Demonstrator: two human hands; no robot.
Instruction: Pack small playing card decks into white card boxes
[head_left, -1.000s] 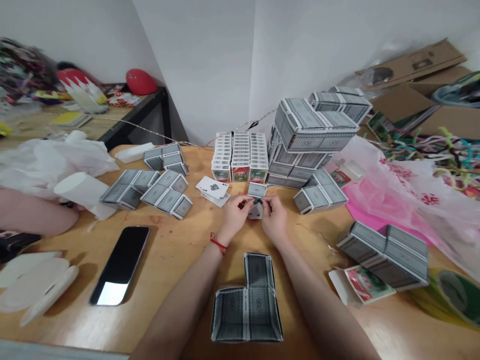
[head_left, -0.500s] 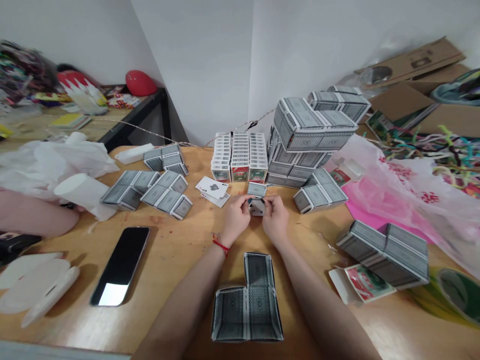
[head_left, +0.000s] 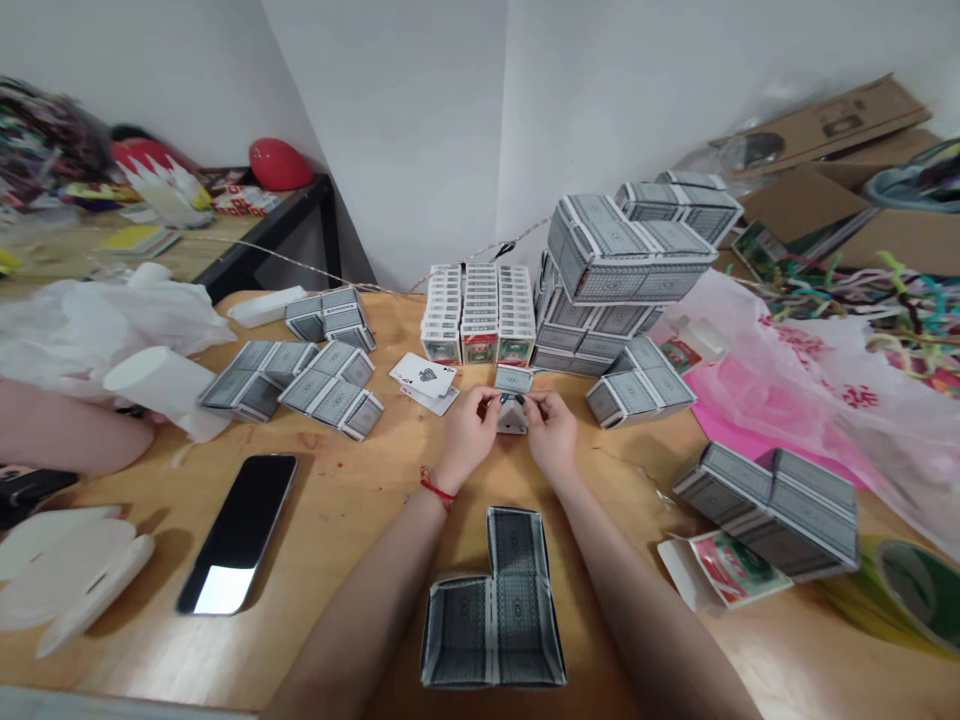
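Both hands are meeting over the middle of the table, and between them they are holding a small folded card, just above the wood. The left hand is pinching the card's left edge with thumb and fingertips, and the right hand is pinching its right edge in the same way; the other fingers are curling in. The card is looking very light and thin, stiff only along its folds, and probably a little slippery because of its glossy face. I am judging that it is creasing easily, so the best hold is at the edges and the folds, with a light pinch, not on the flat middle. Just behind the hands a small grey block is lying, and to the left of it some loose cards are lying face up. An L-shaped block is sitting between the forearms, a phone is resting well to the left, and a row of decks is standing further back. Another person's arm is resting at the left edge.
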